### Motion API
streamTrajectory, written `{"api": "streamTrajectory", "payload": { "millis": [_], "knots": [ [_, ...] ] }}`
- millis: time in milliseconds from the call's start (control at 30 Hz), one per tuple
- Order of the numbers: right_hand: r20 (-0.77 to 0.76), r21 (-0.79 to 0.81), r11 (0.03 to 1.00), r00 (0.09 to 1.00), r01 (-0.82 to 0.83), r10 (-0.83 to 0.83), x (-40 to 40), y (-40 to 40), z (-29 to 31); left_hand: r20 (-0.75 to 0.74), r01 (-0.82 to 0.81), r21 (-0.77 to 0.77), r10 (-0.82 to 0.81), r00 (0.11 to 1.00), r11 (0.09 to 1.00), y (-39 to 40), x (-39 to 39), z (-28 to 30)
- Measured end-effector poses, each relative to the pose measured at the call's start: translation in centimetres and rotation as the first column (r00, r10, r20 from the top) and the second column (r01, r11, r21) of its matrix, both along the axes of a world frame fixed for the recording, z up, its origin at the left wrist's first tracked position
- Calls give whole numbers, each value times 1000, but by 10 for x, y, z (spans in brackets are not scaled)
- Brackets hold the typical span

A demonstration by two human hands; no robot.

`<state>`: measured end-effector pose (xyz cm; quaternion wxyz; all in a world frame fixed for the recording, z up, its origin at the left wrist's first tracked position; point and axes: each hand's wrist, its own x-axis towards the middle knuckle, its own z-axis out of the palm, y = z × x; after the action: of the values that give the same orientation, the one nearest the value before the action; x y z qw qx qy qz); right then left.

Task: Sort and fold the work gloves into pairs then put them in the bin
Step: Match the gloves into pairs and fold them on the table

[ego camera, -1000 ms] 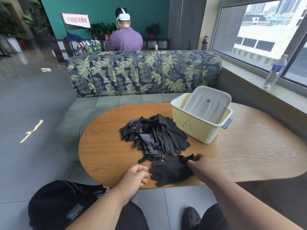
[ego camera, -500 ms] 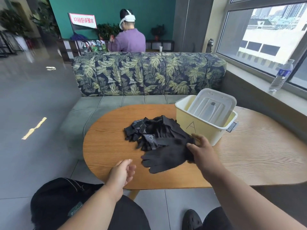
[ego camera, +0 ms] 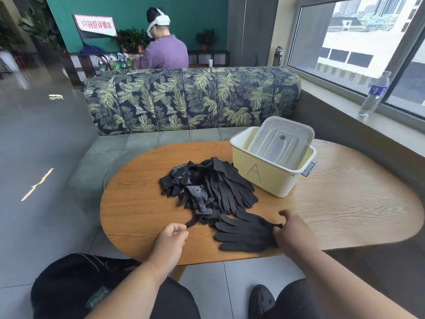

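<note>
On the wooden tabletop (ego camera: pixel 345 203), beside the glove pile (ego camera: pixel 211 187) and yellow bin (ego camera: pixel 264 178), lies a flat black glove pair (ego camera: pixel 243 233). Right hand (ego camera: pixel 291 231) pinches its cuff; left hand (ego camera: pixel 171 238) is clenched, empty. Soft, light, floppy: best gripped at cuffs.

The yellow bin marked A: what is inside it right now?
A translucent lid stands tilted inside the yellow bin, leaning on its far rim. No gloves show inside, but the lid and the near wall hide the bin's floor, so it cannot be confirmed empty.
</note>
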<state>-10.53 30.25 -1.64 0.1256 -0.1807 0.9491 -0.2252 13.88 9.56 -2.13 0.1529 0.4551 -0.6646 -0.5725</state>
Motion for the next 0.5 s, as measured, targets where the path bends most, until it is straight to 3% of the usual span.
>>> {"api": "streamTrajectory", "payload": {
  "millis": [133,333,500],
  "knots": [
    [-164,-23,992,980,-122,117,1,-25,16,30,23,-40,-22,999,999,-2,0,-3],
    [-122,-197,941,960,-274,254,5,-109,49,-27,-67,26,68,997,997,-17,3,-3],
    [-173,-102,938,935,-330,310,-2,-166,61,-49,-56,47,59,997,997,-16,7,-3]
  ]
}}
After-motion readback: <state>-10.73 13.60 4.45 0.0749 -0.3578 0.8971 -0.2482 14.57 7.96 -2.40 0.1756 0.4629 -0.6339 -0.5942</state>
